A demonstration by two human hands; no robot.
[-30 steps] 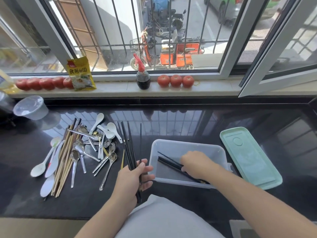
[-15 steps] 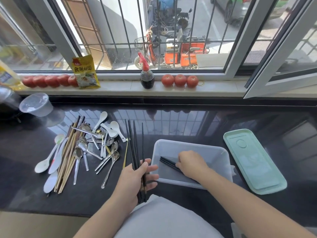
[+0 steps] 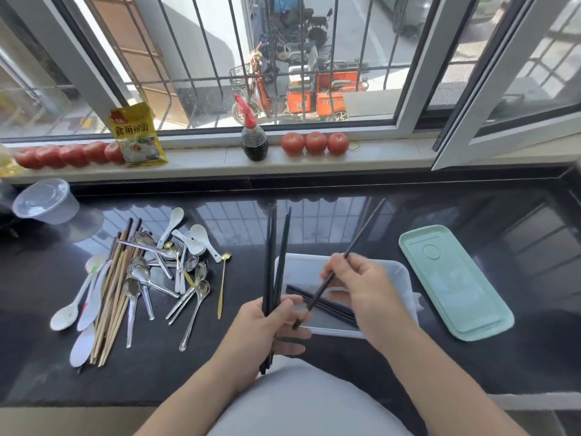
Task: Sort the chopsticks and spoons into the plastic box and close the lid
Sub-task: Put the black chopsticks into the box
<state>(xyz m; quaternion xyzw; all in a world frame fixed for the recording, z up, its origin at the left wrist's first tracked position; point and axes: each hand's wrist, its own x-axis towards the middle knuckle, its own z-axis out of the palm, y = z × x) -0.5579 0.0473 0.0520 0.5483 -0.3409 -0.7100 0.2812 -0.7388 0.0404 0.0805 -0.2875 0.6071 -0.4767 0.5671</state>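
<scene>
My left hand (image 3: 267,328) grips a bundle of black chopsticks (image 3: 276,253), held upright at the left edge of the clear plastic box (image 3: 405,278). Over the box, my right hand (image 3: 361,284) pinches a single black chopstick (image 3: 364,228) that slants up to the right. A few black chopsticks (image 3: 327,305) lie inside the box. The green lid (image 3: 456,281) rests flat to the right of the box. On the left of the counter lie wooden chopsticks (image 3: 113,294), metal spoons (image 3: 141,275) and white spoons (image 3: 195,237) in a loose pile.
A clear plastic bowl (image 3: 47,202) sits at the far left of the black counter. On the windowsill stand a sauce bottle (image 3: 254,143), tomatoes (image 3: 314,143) and a yellow packet (image 3: 135,136). An open window sash (image 3: 503,130) juts in at the right.
My left hand lifted the black chopstick bundle off the counter and moved it right to the box edge. My right hand rose out of the box, now pinching one chopstick.
</scene>
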